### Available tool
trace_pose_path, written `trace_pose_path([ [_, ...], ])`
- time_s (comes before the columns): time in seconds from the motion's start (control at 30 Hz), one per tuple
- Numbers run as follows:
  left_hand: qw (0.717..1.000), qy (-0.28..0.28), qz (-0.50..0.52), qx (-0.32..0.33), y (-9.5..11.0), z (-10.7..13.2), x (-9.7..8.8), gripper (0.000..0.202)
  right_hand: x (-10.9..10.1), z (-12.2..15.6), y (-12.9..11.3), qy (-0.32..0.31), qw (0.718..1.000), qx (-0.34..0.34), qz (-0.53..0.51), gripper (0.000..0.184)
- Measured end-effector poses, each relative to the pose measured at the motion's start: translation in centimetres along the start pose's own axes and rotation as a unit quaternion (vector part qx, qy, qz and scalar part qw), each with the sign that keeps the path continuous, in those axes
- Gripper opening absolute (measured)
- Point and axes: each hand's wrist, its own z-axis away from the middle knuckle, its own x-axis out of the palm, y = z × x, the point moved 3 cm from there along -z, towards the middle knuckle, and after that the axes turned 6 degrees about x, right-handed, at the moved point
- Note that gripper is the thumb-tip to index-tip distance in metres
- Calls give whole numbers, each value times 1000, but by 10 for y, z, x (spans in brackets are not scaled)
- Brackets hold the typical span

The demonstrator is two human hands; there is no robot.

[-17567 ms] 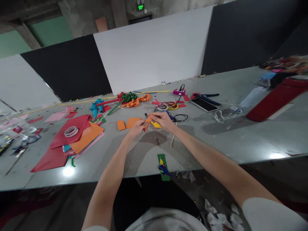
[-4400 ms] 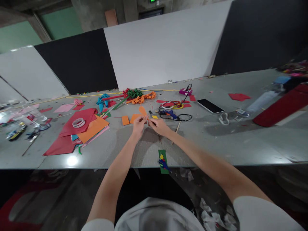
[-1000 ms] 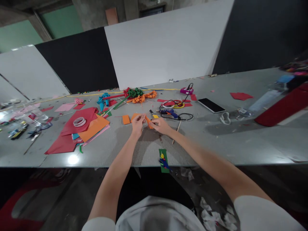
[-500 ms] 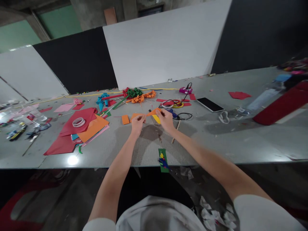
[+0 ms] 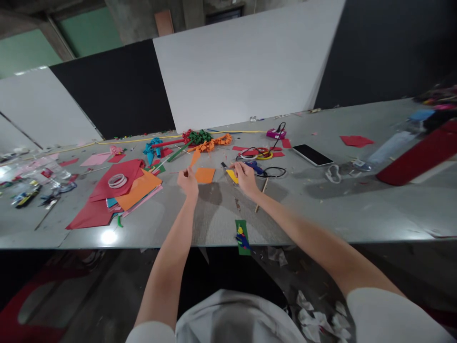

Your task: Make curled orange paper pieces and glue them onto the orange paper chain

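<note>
I see the strip (image 5: 195,158) pinched at its near end in the left hand (image 5: 188,182), can't tell whether the right hand (image 5: 245,177) holds anything, and judge the strip could crease by catching the orange curls (image 5: 206,146) beyond the left hand.

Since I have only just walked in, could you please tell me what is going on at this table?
A person's left hand holds a piece of orange paper. The right hand is beside a yellow object; whether it grips anything is unclear. A flat orange sheet lies on the table between the hands. Curled paper in several colours lies beyond them; a phone lies further right.
</note>
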Motion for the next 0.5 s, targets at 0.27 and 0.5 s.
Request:
trace_pose_path([
  [0.27, 929, -62, -340, 131, -2, -9, -14, 25, 3, 5, -2, -38, 999, -18, 35, 60],
  [0.5, 887, -238, -296, 263, 0, 4, 16, 42, 5, 7, -3, -48, 997, -13, 53, 61],
])
